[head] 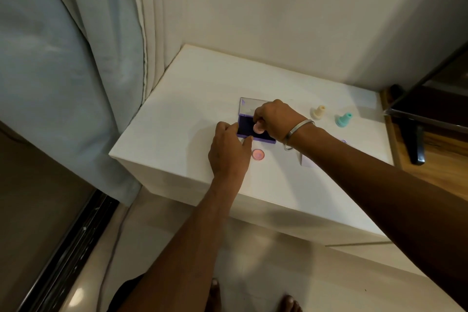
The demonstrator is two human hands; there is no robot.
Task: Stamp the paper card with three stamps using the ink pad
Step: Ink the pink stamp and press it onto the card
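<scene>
Pressing a pink stamp (258, 128) onto the dark ink pad (247, 127), you are pinching it in your right hand (274, 120) while your left hand (229, 145) is gripping the pad's near corner to steady it. Your forearm is mostly hiding the paper card (307, 159); one purple mark seems to be showing beside it, so probably stampings are remaining. The cream stamp (318, 112) and teal stamp (343, 119) are standing apart on the tabletop (192, 99), a pink cap (258, 154) lying near
</scene>
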